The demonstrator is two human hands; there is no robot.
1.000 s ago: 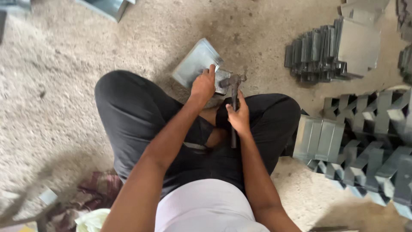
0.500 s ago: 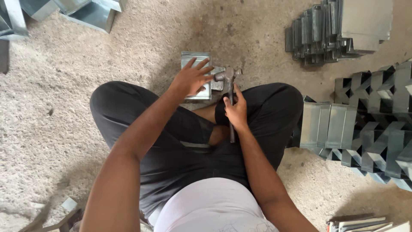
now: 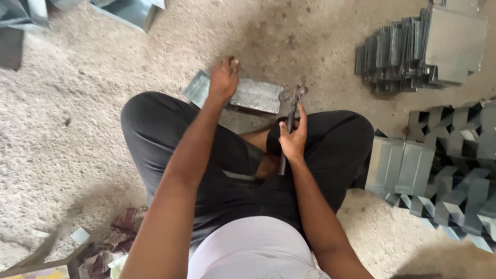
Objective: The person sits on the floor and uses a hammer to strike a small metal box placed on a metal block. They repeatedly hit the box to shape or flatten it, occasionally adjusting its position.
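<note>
On floor | left hand (image 3: 223,80) atop metal piece (image 3: 253,94) | right hand (image 3: 292,138) grips pliers (image 3: 290,116)

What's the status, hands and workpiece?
Left hand flat on grey metal piece on the floor. Right hand gripping pliers-like tool, upright. Nothing between them.

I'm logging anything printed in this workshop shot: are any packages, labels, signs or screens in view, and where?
None can be made out: no package, label, sign or screen shows.
Left hand: pressed on a flat grey metal piece lying on the floor.
Right hand: gripping a dark hand tool held upright.
Stacks of folded grey sheet-metal parts: on the floor to the right, plain and unmarked.
</note>
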